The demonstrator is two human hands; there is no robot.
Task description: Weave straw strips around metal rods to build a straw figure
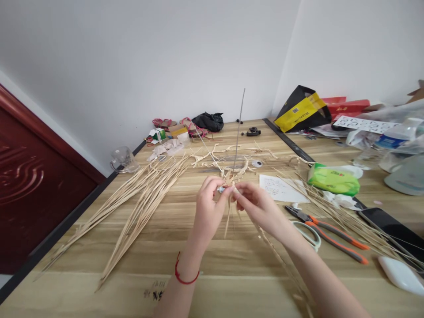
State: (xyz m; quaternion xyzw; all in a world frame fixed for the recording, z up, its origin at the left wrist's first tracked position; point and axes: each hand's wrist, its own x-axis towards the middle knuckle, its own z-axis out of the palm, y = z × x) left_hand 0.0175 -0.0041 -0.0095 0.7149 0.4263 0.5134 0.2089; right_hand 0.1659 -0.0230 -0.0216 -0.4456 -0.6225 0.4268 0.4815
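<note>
Both my hands meet over the middle of the wooden table (pixel 205 256). Between them is a small woven piece of pale straw strips (pixel 228 177), with two thin wires (pixel 237 132) sticking up from it. My left hand (pixel 211 198) pinches the piece from the left, beside a small bluish-white bit (pixel 220 189). On the other side my right hand (pixel 256 205) closes its fingertips on the straw strips. Loose strip ends hang below the fingers, and a long braided strand (pixel 274 251) runs down under my right forearm. My fingers partly hide the woven part.
Straw bundles (pixel 142 207) lie at left, near a glass mug (pixel 124 160). To the right are orange-handled pliers (pixel 334 234), scissors (pixel 313 238), a paper note (pixel 281 189), a green tissue pack (pixel 334 179), a phone (pixel 394 229) and a white mouse (pixel 400 274).
</note>
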